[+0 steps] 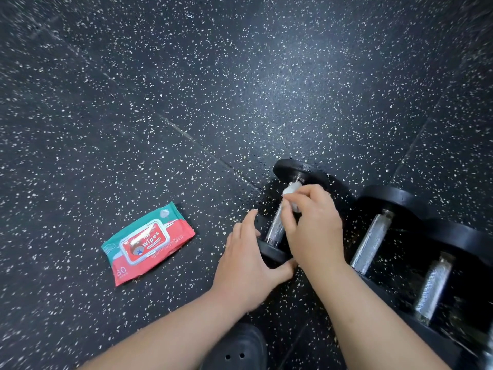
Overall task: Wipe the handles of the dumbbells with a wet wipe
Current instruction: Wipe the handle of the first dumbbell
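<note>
Black clog-type shoe [234, 351] with little holes pokes in at the very bottom, right between the two bare forearms. Left hand [248, 265] is wrapped round the near end weight of the first dumbbell [293, 169], thumb underneath and fingers over the top edge, so it's clamped on that. Right hand [312, 225] has its fingers bunched on a white wet wipe [292, 189], pinching it against the metal handle [274, 228] up near the far weight. Bit of motion blur on that hand.

That dumbbell lies on the floor [186, 102], which is black rubber with white speckles. Just to its right sit a second dumbbell [369, 244] and a third dumbbell [432, 289], side by side, all angled the same way, knurled handles shiny. The third one is partly cut off by the frame edge.

Off to the left, well apart from the weights, a red and green pack of wipes [148, 243] lies flat with its lid closed and "Wipes" printed on it.
</note>
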### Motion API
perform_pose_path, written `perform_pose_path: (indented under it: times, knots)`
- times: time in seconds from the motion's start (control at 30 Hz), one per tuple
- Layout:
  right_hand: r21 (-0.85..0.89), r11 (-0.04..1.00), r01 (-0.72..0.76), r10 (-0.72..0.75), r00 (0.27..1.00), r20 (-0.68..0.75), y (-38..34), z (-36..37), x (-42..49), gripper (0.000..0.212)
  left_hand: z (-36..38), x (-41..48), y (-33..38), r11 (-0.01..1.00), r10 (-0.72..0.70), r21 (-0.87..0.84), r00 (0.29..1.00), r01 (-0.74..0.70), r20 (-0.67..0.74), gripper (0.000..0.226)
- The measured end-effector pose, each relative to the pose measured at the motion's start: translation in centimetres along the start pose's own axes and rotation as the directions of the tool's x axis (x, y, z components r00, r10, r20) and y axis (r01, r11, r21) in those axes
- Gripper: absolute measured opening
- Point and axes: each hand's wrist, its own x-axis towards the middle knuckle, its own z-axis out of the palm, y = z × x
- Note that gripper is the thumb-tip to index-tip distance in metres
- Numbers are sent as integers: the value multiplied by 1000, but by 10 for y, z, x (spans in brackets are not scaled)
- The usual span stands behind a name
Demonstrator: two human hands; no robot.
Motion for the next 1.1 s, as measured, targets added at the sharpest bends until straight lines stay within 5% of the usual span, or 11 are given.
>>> perform_pose_path:
  times: [0.2,0.37,0.63,0.83,1.1]
  knots:
    - [-36,997,62,-57,992,114,3,-5,-4,34,1,0,-1,1000,13,4,1000,-13,-7,123]
    - [42,998,-50,48,998,41,5,-7,4,22,0,0,0,1000,12,0,1000,-12,-12,122]
    - [60,996,69,-77,988,135,10,-9,1,14,1,0,0,1000,10,10,1000,-10,-16,122]
    - [95,992,-81,74,994,76,1,0,9,9,0,0,0,1000,4,8,1000,-4,-10,124]
    - [72,996,-56,50,995,81,-5,-4,-8,10,1,0,1,1000,-4,4,1000,4,0,125]
